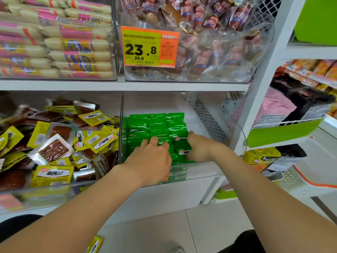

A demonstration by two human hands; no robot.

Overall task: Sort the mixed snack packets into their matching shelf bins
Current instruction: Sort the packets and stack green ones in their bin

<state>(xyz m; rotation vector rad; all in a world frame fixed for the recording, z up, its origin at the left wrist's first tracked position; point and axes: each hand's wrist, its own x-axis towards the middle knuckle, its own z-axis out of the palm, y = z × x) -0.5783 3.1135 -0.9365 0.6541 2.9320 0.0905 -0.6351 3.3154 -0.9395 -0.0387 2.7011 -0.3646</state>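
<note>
**Both hands working in the green-packet bin**

Head view: The left hand [151,157] is reaching over the front wall of a clear bin [198,169] on the lower shelf and is resting palm down on the green packets [156,123] inside it. Its fingers are lying nearly straight and slightly spread across the tops of the packets, gripping nothing. The right hand [199,148] is sitting just beside it in the same bin, at the right edge of the stack. Its fingers are curling down round a few of the green packets, and its thumb is pressing over one that is showing a small red-and-white label; the fingertips themselves are hidden.

The green packets are standing in tidy upright rows, filling the left and middle of the bin, glossy and all alike. The rows nearest the hands are sitting less evenly than those at the back.

In the neighbouring bin to the left, yellow packets [52,176] with clear windows of dark brown snack are lying in a loose heap. On the shelf board [109,85] above, pale sausages [76,44] in pink and yellow wrappers are filling one clear bin, and red-wrapped snacks [209,21] another, which is carrying an orange-and-green price tag [148,46]. A single yellow packet [95,244] is showing at the bottom edge, near the person's arm.
</note>
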